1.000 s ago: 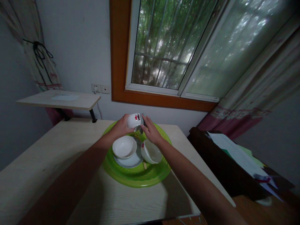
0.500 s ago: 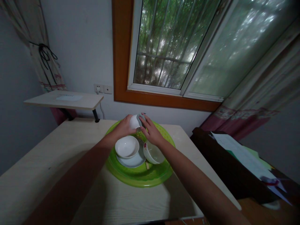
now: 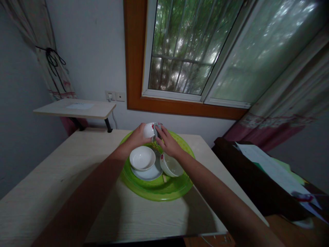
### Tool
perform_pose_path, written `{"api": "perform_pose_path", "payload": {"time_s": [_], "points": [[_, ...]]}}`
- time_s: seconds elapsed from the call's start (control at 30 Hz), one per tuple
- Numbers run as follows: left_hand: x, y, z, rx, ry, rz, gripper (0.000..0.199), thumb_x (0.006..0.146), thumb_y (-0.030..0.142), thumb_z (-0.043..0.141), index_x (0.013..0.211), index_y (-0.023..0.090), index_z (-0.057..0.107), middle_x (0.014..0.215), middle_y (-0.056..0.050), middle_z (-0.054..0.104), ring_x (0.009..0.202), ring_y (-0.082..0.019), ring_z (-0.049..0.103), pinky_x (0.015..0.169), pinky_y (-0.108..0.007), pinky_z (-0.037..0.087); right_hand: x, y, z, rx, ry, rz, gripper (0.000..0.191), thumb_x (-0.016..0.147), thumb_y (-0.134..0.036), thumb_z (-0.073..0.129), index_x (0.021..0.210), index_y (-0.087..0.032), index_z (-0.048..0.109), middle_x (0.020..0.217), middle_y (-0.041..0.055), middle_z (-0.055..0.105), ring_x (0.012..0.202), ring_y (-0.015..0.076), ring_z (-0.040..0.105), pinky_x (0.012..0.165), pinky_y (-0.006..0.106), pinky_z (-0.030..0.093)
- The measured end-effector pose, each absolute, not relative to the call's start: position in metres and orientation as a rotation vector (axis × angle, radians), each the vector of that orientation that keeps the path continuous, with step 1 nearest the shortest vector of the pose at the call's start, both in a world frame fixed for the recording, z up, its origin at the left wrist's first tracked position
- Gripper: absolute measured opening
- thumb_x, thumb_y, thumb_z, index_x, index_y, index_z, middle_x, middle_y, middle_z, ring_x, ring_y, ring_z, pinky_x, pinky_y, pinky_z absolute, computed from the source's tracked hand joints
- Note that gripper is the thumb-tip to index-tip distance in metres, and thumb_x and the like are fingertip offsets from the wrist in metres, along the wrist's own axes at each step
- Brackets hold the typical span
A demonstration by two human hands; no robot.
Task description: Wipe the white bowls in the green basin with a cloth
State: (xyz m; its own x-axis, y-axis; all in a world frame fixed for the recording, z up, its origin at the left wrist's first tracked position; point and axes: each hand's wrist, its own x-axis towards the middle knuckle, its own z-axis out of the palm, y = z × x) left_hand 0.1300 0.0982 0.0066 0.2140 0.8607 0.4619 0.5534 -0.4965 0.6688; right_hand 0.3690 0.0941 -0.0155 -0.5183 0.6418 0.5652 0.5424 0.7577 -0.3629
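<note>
My left hand (image 3: 138, 136) grips a small white bowl (image 3: 148, 130) with a red mark, tipped on its side above the far part of a green basin (image 3: 159, 197). Pressed against that bowl's rim is a grey cloth (image 3: 157, 129), held under the fingers of my right hand (image 3: 168, 141). Inside the basin, a white bowl (image 3: 142, 158) rests on a white plate (image 3: 149, 175). To its right another white bowl (image 3: 171, 166) with a red pattern leans at a tilt. The end of a thin wooden stick (image 3: 164, 177) shows between them; the rest is hidden.
The basin stands on a pale wooden table (image 3: 64, 164). A small raised shelf (image 3: 100, 109) with a paper sheet is at the back left. The wall and window (image 3: 180, 68) lie behind. Right of the table, papers (image 3: 262, 161) lie on a dark brown surface.
The small bowl has turned a little in my hands, so its red mark now shows. The grey cloth stays at its rim. The whole view has shifted slightly.
</note>
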Motion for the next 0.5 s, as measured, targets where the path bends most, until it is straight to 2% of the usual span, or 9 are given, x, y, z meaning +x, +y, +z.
{"api": "perform_pose_path", "payload": {"time_s": [0.17, 0.33, 0.5], "points": [[0.129, 0.099, 0.006, 2.120, 1.279, 1.189, 0.060, 0.074, 0.023, 0.089, 0.126, 0.022, 0.058, 0.123, -0.009, 0.073, 0.117, -0.032, 0.073, 0.103, -0.047, 0.059, 0.360, 0.085, -0.008, -0.714, -2.353, 0.066, 0.058, 0.117, -0.045, 0.049, 0.172, -0.027, 0.052, 0.185, 0.0107, 0.035, 0.176, 0.0352, 0.019, 0.141, 0.069, 0.024], [0.130, 0.101, 0.005, 2.127, 1.314, 1.181, 0.063, 0.072, 0.026, 0.090, 0.125, 0.022, 0.057, 0.123, -0.011, 0.073, 0.115, -0.033, 0.073, 0.101, -0.047, 0.058, 0.367, 0.099, -0.021, -0.903, -2.174, 0.228, 0.067, 0.118, -0.055, 0.044, 0.179, -0.028, 0.038, 0.186, 0.0114, 0.033, 0.173, 0.0309, 0.030, 0.142, 0.059, 0.027], [0.130, 0.098, 0.008, 2.097, 1.335, 1.182, 0.063, 0.071, 0.026, 0.090, 0.124, 0.023, 0.056, 0.124, -0.010, 0.074, 0.117, -0.033, 0.073, 0.101, -0.046, 0.059, 0.376, 0.113, -0.036, -1.025, -2.035, 0.356, 0.079, 0.115, -0.067, 0.047, 0.181, -0.024, 0.035, 0.180, 0.0173, 0.043, 0.169, 0.0359, 0.038, 0.139, 0.065, 0.028]]}}
